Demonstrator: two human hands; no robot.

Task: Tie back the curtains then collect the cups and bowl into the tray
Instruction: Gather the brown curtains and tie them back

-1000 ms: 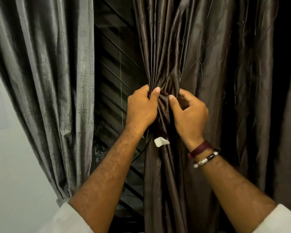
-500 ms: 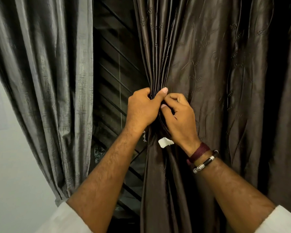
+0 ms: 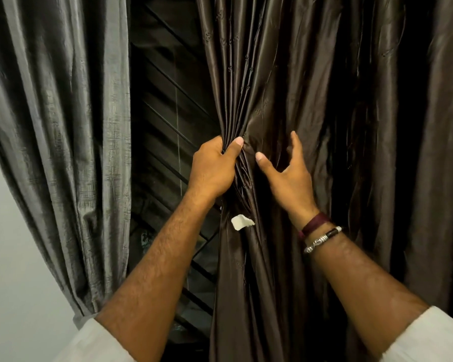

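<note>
The dark brown curtain (image 3: 285, 100) on the right is bunched into folds at its left edge and clamped in the left hand (image 3: 212, 168), a tight grip. The right hand (image 3: 290, 176) is spread wide just beside, fingers loose against the fabric. A white tag (image 3: 239, 222) is seen below.

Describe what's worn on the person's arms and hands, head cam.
Both hands bare, no gloves or rings visible. White sleeves pushed up near the elbows: left sleeve, right sleeve. Right wrist carries a maroon band and a black-and-silver bracelet. Left wrist bare.
</note>
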